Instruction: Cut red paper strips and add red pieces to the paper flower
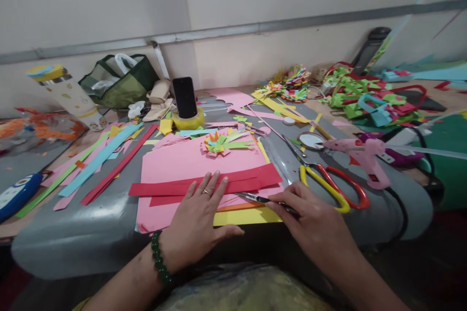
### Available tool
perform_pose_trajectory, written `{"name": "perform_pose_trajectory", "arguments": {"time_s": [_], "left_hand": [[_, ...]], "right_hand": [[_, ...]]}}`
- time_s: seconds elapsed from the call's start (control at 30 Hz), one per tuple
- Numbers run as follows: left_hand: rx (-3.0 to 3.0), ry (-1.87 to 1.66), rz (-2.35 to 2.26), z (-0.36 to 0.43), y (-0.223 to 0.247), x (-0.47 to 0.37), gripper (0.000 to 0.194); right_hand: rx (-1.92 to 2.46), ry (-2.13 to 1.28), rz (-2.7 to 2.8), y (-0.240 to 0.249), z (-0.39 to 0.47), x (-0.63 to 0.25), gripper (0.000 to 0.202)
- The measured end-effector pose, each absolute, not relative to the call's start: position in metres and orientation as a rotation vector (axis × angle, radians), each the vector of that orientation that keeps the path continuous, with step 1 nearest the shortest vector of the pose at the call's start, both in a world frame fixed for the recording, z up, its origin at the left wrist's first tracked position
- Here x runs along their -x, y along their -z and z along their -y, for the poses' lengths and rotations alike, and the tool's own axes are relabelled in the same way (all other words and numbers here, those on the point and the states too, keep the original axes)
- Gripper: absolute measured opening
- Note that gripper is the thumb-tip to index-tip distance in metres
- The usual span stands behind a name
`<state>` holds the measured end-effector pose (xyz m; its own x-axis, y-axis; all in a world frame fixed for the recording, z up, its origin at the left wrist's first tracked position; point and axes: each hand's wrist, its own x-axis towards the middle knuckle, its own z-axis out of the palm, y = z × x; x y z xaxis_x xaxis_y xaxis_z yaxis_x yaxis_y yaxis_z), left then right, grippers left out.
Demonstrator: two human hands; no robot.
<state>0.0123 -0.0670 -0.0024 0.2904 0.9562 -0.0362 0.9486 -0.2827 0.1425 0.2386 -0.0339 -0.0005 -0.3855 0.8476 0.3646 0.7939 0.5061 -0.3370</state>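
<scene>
While right fingers [286, 196] grip a cutter [255, 198] | left fingers [220, 191] spread over red strips [160, 188] | scissors [305, 161], glue gun [370, 153] lie nearby

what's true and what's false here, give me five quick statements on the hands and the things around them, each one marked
1. The left hand rests on the red strips. True.
2. The scissors have one yellow and one red handle. True.
3. The right hand holds the scissors. False: it holds a slim bladed tool.
4. The phone lies flat. False: it stands upright at the yellow tape roll.
5. The pink glue gun is left of the red strips. False: it is right of them.
</scene>
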Motion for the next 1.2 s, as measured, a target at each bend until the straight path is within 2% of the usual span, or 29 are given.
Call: {"name": "perform_pose_trajectory", "arguments": {"time_s": [0.37, 0.53, 0.7, 0.87, 1.2], "left_hand": [[-2.416, -0.113, -1.846, 0.056, 0.007, -0.04, 0.091], [-2.387, -0.142, -1.826, 0.056, 0.006, -0.041, 0.086], [-2.414, -0.194, -1.732, 0.061, -0.006, -0.009, 0.082], [-2.361, -0.07, -1.772, 0.071, -0.007, 0.032, 0.08], [-2.42, -0.122, -1.829, 0.073, 0.011, 0.029, 0.086]], "right_hand": [[1.395, -0.191, 2.247, 0.005, 0.029, -0.246, 0.024], [1.351, -0.099, 2.248, 0.006, 0.03, -0.236, 0.026], [1.352, -0.144, 2.24, 0.005, 0.026, -0.237, 0.024], [1.355, -0.116, 2.231, 0.004, 0.022, -0.24, 0.022], [1.322, -0.041, 2.338, 0.005, 0.03, -0.223, 0.025]]}}
